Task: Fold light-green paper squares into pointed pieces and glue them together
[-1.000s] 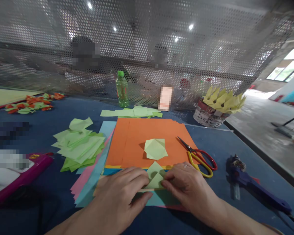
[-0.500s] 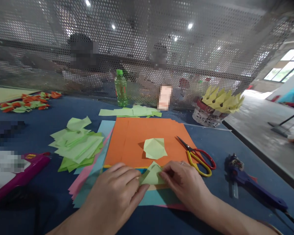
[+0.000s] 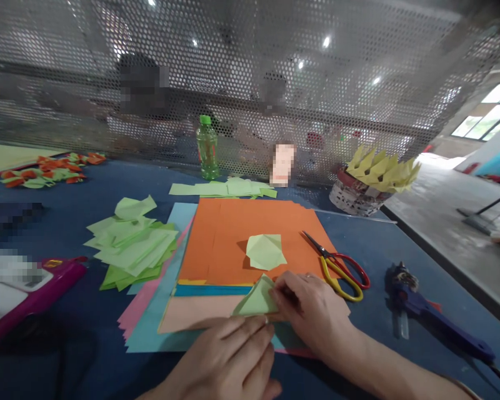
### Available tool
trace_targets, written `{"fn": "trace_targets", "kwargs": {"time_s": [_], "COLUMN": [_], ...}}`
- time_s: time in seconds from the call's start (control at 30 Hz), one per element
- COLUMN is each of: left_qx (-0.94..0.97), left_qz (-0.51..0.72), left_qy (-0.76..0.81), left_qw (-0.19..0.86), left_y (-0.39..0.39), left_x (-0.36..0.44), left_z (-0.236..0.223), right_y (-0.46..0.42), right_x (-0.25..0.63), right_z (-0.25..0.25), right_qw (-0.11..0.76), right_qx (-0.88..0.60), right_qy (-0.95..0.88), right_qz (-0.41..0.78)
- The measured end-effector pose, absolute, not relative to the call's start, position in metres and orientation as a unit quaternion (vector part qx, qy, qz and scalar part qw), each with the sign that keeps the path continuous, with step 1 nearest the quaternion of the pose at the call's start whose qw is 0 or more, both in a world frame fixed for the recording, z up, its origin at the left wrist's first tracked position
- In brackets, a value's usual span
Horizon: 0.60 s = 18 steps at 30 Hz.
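A light-green square of paper [image 3: 256, 299], folded to a triangle, lies over the front of a stack of coloured sheets. My right hand [image 3: 312, 305] pinches its right side between thumb and fingers. Just below the fold, my left hand [image 3: 229, 353] lies with fingers stretched out and the thumb apart; its fingertips reach the paper's lower edge and grip nothing. Behind the triangle, a creased light-green paper piece [image 3: 265, 251] rests on the orange sheets [image 3: 229, 233]. Scissors [image 3: 333, 264] with one red and one yellow handle loop lie partly on the orange sheets, right of it.
Loose green paper squares [image 3: 133, 244] are heaped at left, near a magenta-edged device [image 3: 62, 283]. Green strips [image 3: 220, 189] and a green bottle [image 3: 207, 149] are at the back. At right are a blue glue gun [image 3: 437, 316] and a pot with yellow folded paper [image 3: 358, 186].
My left hand has let go of the triangle's left corner and moved down and right, to its lower edge. My right hand still pinches the right side.
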State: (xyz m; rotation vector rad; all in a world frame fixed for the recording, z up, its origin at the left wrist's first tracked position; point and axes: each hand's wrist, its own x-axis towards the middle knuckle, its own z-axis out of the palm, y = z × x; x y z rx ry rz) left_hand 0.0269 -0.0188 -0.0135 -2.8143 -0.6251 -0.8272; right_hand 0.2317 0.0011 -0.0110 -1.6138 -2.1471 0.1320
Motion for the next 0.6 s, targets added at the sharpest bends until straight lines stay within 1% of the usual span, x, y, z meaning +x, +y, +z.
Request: {"fn": "trace_targets", "kwargs": {"time_s": [0.1, 0.17, 0.27, 0.5, 0.6], "left_qx": [-0.935, -0.95, -0.951, -0.946, -0.925], "left_qz": [-0.274, -0.234, -0.234, -0.259, -0.309], "left_qy": [-0.216, -0.199, -0.192, -0.19, -0.208], "left_qw": [0.061, 0.061, 0.061, 0.056, 0.072], "left_y": [-0.023, -0.024, -0.024, -0.025, -0.027], "left_x": [0.025, 0.023, 0.022, 0.023, 0.025], "left_z": [-0.012, -0.012, -0.014, -0.023, -0.021], "right_y": [0.001, 0.001, 0.001, 0.0, -0.002], "right_x": [0.231, 0.232, 0.232, 0.231, 0.232], "right_z": [-0.011, -0.011, -0.012, -0.011, -0.006], "right_qw": [0.221, 0.219, 0.217, 0.224, 0.237], "right_qx": [-0.592, -0.596, -0.595, -0.589, -0.568], "right_qy": [-0.774, -0.772, -0.773, -0.775, -0.783], "right_qz": [0.039, 0.038, 0.037, 0.058, 0.092]}}
